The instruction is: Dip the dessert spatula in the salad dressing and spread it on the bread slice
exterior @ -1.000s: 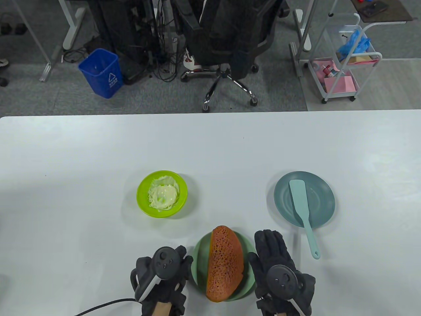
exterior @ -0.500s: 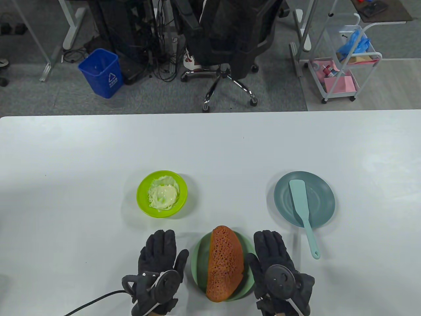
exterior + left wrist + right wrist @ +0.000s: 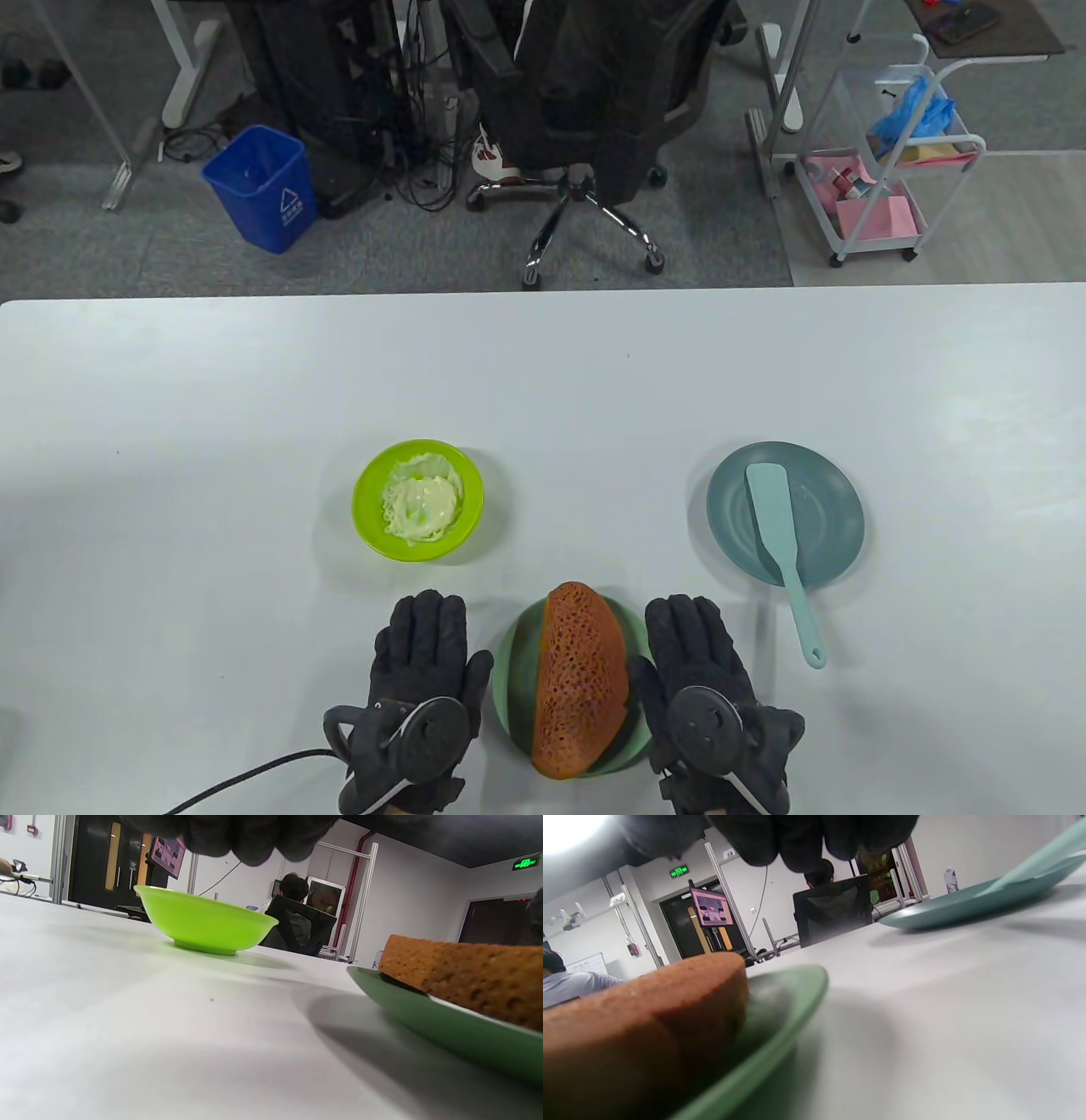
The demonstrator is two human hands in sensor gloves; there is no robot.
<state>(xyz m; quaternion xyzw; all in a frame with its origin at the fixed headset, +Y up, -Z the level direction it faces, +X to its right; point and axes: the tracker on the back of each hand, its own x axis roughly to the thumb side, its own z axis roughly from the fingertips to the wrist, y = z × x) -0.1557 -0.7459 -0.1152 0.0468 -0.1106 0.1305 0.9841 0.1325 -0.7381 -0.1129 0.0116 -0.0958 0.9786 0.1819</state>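
We kept both hands flat, empty; spatula (image 3: 785, 552) looked light, stiff, so we'd pinch its near handle w/ right hand (image 3: 708, 688).

Overhead table view, tabletop-level wrist views

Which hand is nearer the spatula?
Right. The right hand lies flat just left of the spatula handle; the left hand lies beyond the bread slice, farther away.

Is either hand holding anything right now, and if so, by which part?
Nothing is held. The left hand and right hand lie flat beside the bread plate; the spatula lies untouched.
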